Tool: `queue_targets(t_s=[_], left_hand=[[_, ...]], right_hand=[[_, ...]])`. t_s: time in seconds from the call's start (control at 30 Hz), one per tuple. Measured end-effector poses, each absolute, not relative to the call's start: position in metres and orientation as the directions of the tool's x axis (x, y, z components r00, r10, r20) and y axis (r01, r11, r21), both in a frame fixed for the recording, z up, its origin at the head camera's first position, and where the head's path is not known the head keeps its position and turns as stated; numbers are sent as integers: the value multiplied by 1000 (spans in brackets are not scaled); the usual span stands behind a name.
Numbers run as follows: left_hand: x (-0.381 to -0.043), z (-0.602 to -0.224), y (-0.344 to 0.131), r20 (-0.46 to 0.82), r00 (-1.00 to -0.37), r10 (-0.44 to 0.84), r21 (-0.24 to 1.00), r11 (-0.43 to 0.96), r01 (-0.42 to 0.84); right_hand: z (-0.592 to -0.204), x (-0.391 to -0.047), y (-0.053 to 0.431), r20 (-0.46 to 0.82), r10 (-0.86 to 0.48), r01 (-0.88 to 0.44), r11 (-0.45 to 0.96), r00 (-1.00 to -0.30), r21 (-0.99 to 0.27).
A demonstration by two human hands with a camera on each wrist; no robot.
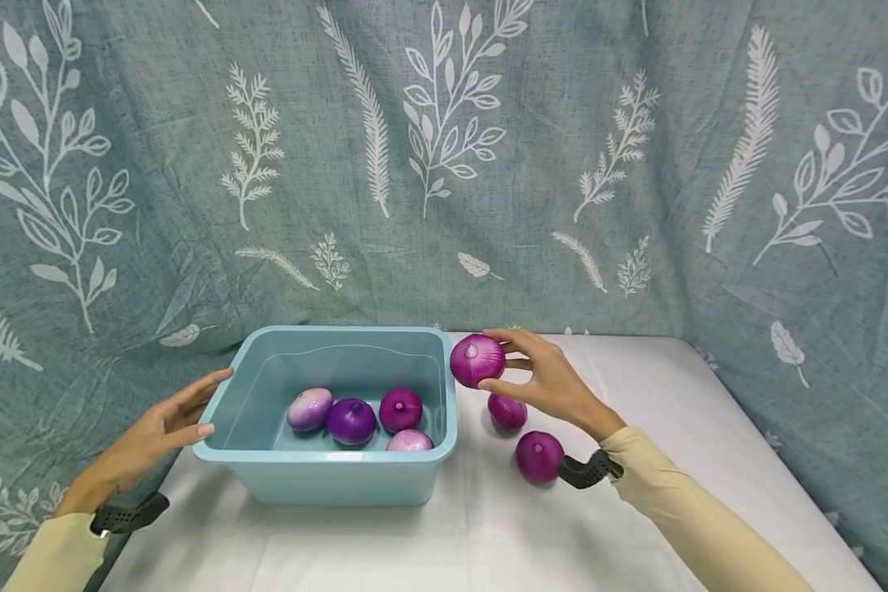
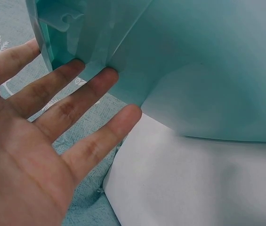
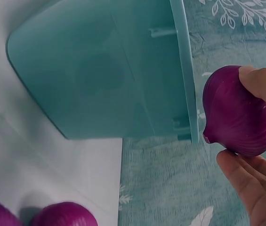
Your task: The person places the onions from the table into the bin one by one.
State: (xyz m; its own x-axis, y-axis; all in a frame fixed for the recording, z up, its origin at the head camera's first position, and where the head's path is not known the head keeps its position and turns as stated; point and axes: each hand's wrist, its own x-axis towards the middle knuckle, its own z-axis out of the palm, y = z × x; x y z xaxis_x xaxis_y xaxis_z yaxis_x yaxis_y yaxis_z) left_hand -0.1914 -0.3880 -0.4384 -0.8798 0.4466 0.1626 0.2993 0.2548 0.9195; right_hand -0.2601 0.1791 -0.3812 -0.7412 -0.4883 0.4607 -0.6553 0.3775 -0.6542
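Observation:
A purple onion (image 1: pixel 477 360) is pinched between the thumb and fingers of my right hand (image 1: pixel 551 380), raised beside the right rim of a teal plastic bin (image 1: pixel 326 481). The right wrist view shows the same onion (image 3: pixel 238 113) just outside the bin's rim. My left hand (image 1: pixel 144 440) rests at the bin's left end with fingers spread and fairly straight. In the left wrist view those fingertips (image 2: pixel 108 75) lie against the bin's outer wall. Inside the bin are a pale violet onion (image 1: pixel 309 409), a dark purple onion (image 1: pixel 351 422), a magenta onion (image 1: pixel 400 410) and a pinkish onion (image 1: pixel 410 441).
Right of the bin, two more purple onions (image 1: pixel 506 413) (image 1: pixel 538 457) lie on the white tabletop (image 1: pixel 636 411), below my right hand and wrist. A blue-green curtain (image 1: pixel 444 263) with white leaf prints hangs behind the table and along its sides.

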Motion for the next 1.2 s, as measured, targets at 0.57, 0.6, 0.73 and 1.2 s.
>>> queue_targets(t_s=[0.57,0.6,0.73,1.2], left_hand=[[-192,-438,-387,148,-893,426,925,260,277],[-192,-438,-388,147,-893,426,925,260,277],[-191,-437,-388,149,-893,425,922,266,280],[-191,-438,-388,153,-892,426,927,251,279]], right_hand=[[-384,-257,146,429,-531,-636,302,-731,-710],[-384,-257,145,429,-533,-636,297,-729,-712],[-386,-257,141,442,-553,-651,261,-706,-713],[-406,-257,175,477,-535,-693,333,-697,-639]])
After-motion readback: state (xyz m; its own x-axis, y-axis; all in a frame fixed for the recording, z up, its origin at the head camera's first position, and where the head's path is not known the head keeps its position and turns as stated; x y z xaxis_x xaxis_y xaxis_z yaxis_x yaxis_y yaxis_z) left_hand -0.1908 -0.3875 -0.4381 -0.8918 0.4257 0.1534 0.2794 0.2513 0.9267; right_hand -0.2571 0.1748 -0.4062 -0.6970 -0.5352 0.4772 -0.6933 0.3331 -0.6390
